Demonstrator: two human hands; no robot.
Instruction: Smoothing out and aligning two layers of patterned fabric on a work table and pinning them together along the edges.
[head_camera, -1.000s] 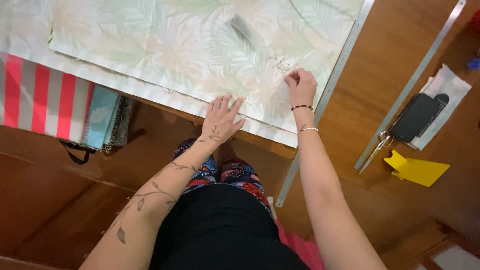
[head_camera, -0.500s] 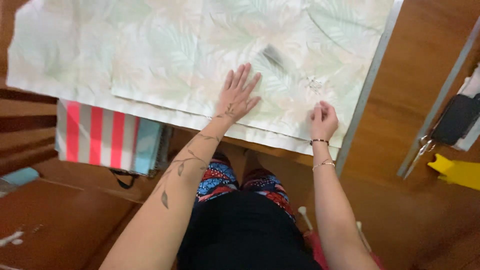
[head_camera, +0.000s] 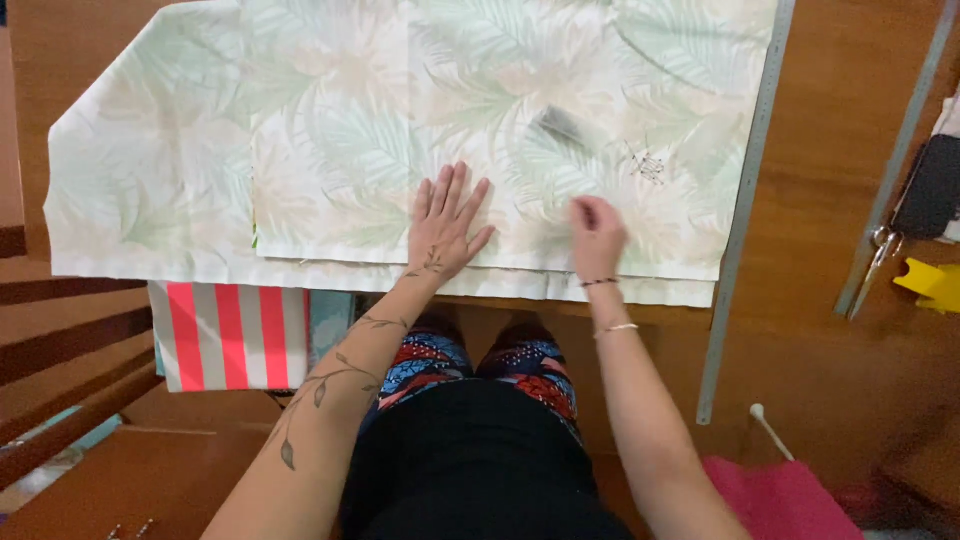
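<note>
A pale green leaf-print fabric (head_camera: 300, 150) lies spread over a wooden table (head_camera: 830, 180), with a second layer or pattern piece on top. My left hand (head_camera: 445, 225) rests flat on the fabric near its front edge, fingers spread. My right hand (head_camera: 597, 235) sits to the right of it on the fabric, fingers pinched together; whether it holds a small thing I cannot tell. A dark mark (head_camera: 565, 125) and a small scribble (head_camera: 647, 165) show on the fabric beyond my right hand.
A long metal ruler (head_camera: 740, 210) lies along the fabric's right edge, another ruler (head_camera: 895, 160) further right. Scissors (head_camera: 875, 250), a dark case (head_camera: 930, 185) and a yellow object (head_camera: 930, 282) sit at the far right. A striped red-and-white bag (head_camera: 230, 335) hangs below the table.
The view has shifted, so the fabric sits more central. My right hand moved left along the fabric towards my left hand, which stays flat.
</note>
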